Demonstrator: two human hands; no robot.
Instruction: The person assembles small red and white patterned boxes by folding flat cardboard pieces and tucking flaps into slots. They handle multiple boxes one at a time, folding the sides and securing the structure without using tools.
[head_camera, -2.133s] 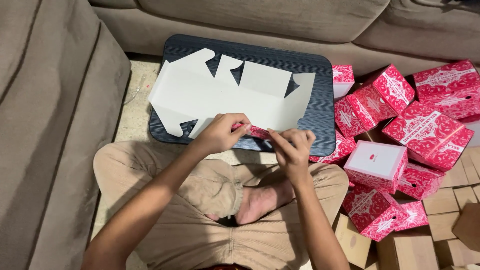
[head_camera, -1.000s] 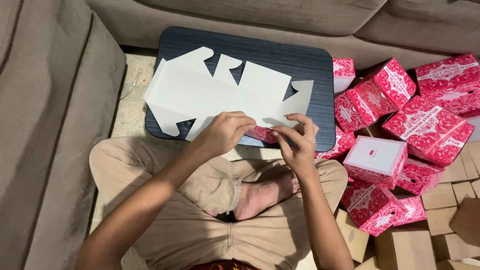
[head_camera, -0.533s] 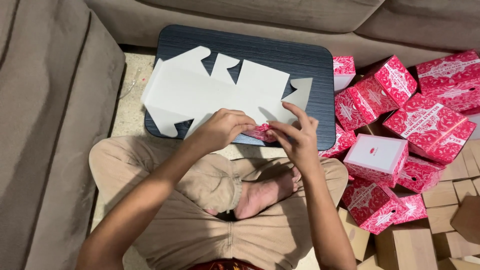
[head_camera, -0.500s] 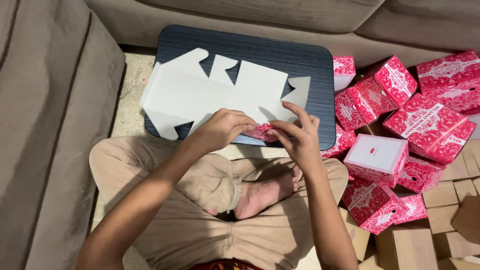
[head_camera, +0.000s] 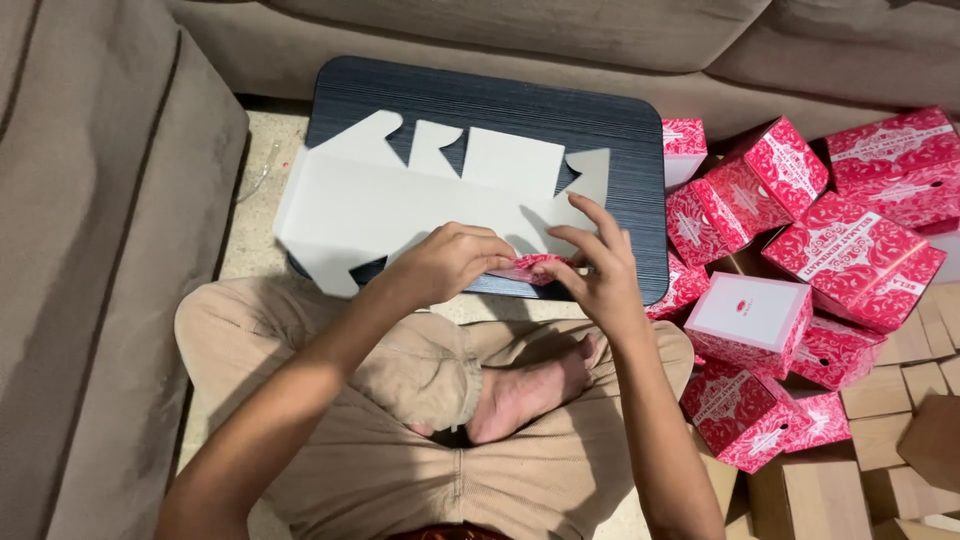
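Grey-brown upholstered sofa (head_camera: 90, 250), L-shaped, wrapping the left and far sides. Speckled pale floor (head_camera: 262, 190) in the sofa's corner. Plain brown cartons (head_camera: 880, 440) right of it. Lighting soft, even.

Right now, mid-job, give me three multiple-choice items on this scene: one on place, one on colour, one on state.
1. Where does the flat white die-cut cardboard blank lie?
A. on the dark rectangular lap board
B. on the sofa cushion
C. on the pile of boxes

2. What colour are the folded patterned boxes at the person's right?
A. blue
B. red-pink with white
C. green

3. How is the blank's near edge flap?
A. lying untouched
C. torn off
B. pinched by the left hand and right hand

Key: 1 A, the blank rests on the board; 2 B, the pile shows it; 3 B, both hands' fingertips grip it.
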